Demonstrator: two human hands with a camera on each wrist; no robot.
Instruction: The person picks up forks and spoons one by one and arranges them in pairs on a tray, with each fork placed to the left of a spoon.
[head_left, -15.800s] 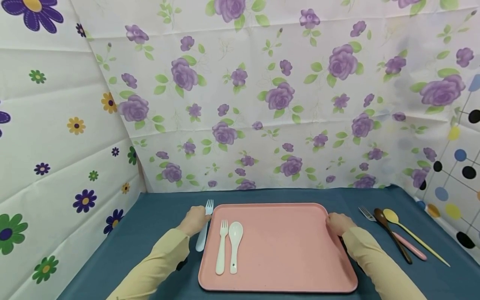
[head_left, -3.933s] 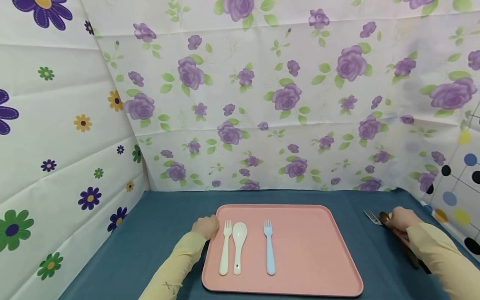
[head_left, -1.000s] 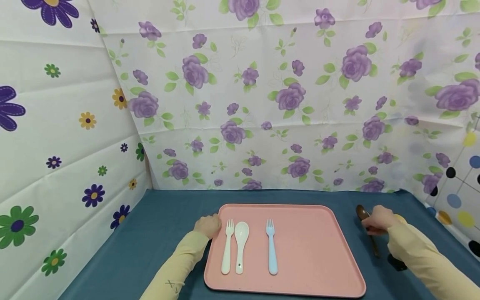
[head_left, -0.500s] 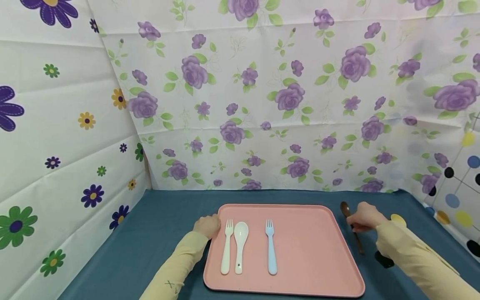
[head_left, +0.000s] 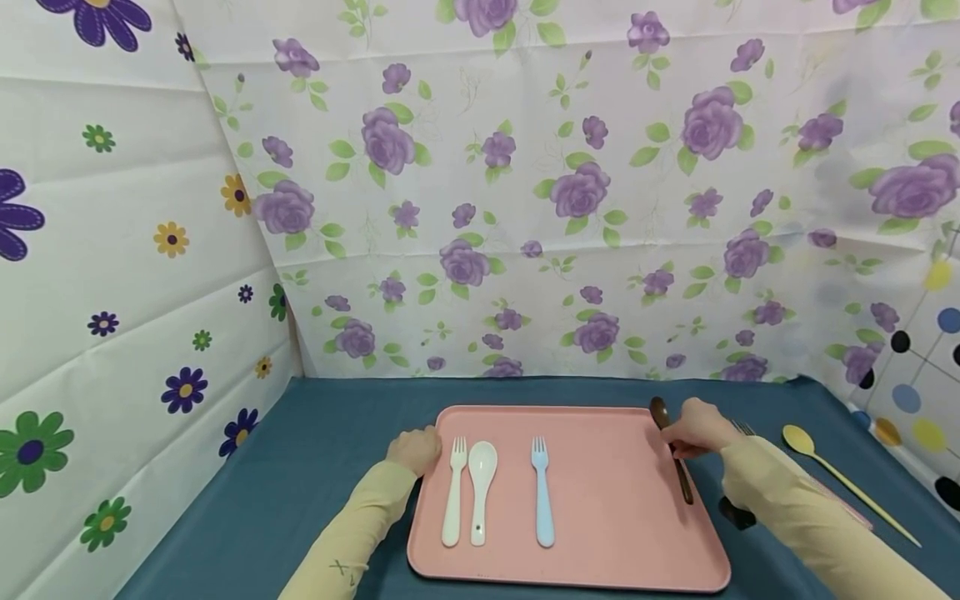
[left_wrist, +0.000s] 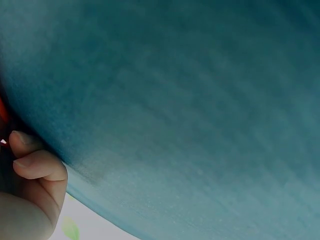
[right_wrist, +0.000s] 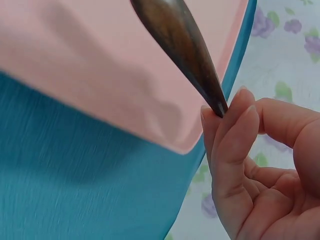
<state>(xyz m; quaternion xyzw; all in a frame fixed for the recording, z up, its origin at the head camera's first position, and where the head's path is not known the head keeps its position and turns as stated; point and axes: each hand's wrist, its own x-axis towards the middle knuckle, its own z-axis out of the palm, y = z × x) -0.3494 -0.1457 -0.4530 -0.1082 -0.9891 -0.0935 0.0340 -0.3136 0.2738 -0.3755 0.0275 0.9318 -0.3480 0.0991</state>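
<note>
My right hand [head_left: 701, 428] pinches a dark brown wooden spoon [head_left: 682, 475] by its thin neck, between thumb and fingertips. The spoon overlaps the right rim of the pink tray [head_left: 600, 517], bowl toward the back. Seen from the right wrist, its handle [right_wrist: 180, 45] slants above the tray, which carries a soft shadow. My left hand [head_left: 415, 452] grips the tray's left rim with curled fingers; the left wrist view catches this hand [left_wrist: 37, 175] at the edge. On the tray lie a white fork [head_left: 454, 496], a white spoon [head_left: 482, 487] and a light blue fork [head_left: 542, 496], all upright side by side.
Right of the tray, a yellow spoon [head_left: 847, 477] lies slanted on the blue cloth [head_left: 337, 467]. Beside it, a metal-tined fork [head_left: 742, 427] with a pink handle is mostly hidden by my right sleeve [head_left: 795, 500]. Flowered sheets [head_left: 525, 208] hang behind and at the sides.
The light blue fork went from the cloth left of the tray onto it. My right hand left the tray's rim, took the brown spoon from the right-hand pile and carried it left over the tray.
</note>
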